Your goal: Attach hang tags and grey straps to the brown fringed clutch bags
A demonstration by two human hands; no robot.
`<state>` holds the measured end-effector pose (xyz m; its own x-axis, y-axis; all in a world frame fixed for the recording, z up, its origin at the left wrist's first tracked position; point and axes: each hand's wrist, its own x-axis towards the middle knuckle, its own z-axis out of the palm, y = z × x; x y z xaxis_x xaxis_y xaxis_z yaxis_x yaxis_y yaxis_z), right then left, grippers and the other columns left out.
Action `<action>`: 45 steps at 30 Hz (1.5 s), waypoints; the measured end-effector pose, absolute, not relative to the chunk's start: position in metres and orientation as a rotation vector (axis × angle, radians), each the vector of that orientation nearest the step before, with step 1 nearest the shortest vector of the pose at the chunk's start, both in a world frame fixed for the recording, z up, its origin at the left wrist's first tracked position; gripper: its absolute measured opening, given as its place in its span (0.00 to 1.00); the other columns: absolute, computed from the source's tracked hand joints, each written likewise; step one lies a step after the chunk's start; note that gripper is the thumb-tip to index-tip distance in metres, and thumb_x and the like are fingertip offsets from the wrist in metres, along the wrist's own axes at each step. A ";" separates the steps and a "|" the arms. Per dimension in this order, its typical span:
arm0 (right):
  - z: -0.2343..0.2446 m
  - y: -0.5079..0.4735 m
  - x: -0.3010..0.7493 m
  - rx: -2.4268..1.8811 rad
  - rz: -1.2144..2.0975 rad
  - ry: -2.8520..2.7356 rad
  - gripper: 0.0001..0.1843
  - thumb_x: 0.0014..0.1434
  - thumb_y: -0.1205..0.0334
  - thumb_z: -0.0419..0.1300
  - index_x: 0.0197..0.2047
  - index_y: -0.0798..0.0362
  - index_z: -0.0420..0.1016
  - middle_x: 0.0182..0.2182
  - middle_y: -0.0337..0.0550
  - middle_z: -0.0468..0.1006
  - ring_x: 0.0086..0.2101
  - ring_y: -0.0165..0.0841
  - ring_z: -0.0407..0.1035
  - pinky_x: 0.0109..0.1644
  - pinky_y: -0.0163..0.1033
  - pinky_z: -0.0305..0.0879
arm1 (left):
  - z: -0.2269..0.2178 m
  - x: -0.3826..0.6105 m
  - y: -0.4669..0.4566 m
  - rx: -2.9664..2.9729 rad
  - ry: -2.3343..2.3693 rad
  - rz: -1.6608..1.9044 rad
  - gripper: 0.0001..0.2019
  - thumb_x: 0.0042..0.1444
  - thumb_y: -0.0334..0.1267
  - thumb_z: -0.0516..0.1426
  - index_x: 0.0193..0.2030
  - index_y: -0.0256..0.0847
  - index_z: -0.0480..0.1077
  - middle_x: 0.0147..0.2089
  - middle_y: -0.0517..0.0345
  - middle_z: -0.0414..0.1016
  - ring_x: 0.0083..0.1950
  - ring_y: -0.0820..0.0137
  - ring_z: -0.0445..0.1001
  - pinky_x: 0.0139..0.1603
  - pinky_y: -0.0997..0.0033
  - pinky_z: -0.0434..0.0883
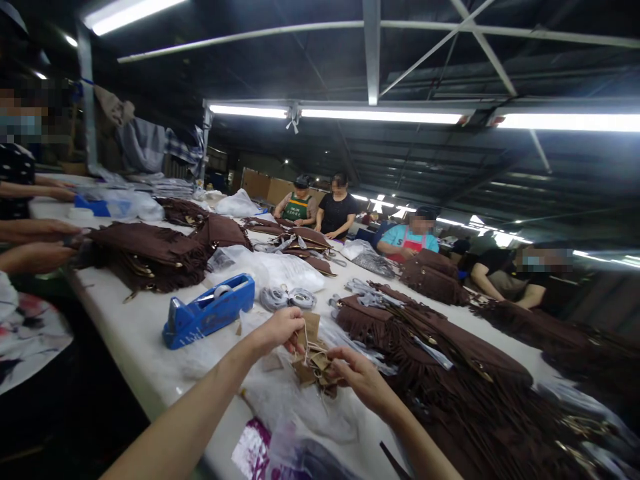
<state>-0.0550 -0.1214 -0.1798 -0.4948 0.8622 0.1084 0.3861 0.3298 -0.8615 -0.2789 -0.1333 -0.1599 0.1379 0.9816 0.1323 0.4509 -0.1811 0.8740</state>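
Note:
My left hand (281,329) is closed, pinching a thin pale string and a brown card tag (311,327) just above the white table (130,333). My right hand (361,377) is closed too, its fingertips gripping a small bunch of brown card tags (315,368) with strings. The two hands meet over that bunch. A blue tape dispenser (207,311) lies to the left of my left hand. Brown fringed bags (440,347) are heaped just right of my right hand.
More brown fringed bags (150,253) lie along the table with clear plastic bags (280,270) and grey cord bundles (287,297). Several other people work at the far end and right side; another person's arms (35,257) reach in from the left. A purple packet (255,447) lies near me.

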 end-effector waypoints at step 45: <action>-0.172 -0.323 0.093 -1.063 1.202 -1.310 0.39 0.56 0.43 0.63 0.65 0.48 0.54 0.50 0.52 0.75 0.46 0.43 0.73 0.33 0.39 0.72 | -0.104 -0.074 -0.268 2.733 0.919 0.240 0.10 0.56 0.32 0.55 0.29 0.41 0.77 0.27 0.57 0.77 0.28 0.70 0.70 0.28 0.74 0.57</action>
<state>0.0932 -0.3230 -0.1716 -0.0901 0.9894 0.1140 -0.0291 0.1118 -0.9933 -0.0738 -0.2682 -0.1035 0.7878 0.6111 0.0762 0.5704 -0.7707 0.2840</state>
